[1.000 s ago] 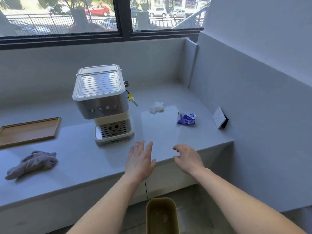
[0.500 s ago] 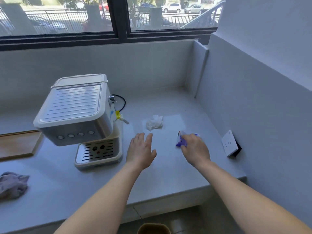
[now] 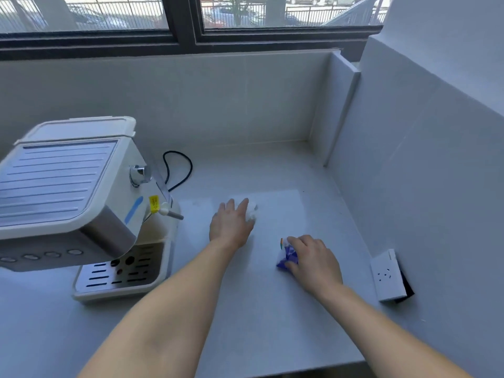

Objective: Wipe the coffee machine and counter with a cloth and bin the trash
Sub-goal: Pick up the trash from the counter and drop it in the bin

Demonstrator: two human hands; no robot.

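Head view: the left hand [image 3: 231, 223] lies over a white tissue [image 3: 253, 211] on the table [image 3: 259, 309], fingers stretched flat and covering most of it, so whether they grip it cannot be told. The right hand [image 3: 313, 261] has its fingers curled on a blue wrapper [image 3: 286, 256], half hidden beneath. At left the coffee machine [image 3: 81, 200] is cut off by the edge

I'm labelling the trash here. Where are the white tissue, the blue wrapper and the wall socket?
white tissue [image 3: 253, 211]: head view, the crumpled edge showing past the left hand's fingers.
blue wrapper [image 3: 286, 256]: head view, the blue part left of the right hand.
wall socket [image 3: 386, 275]: head view, its white face.
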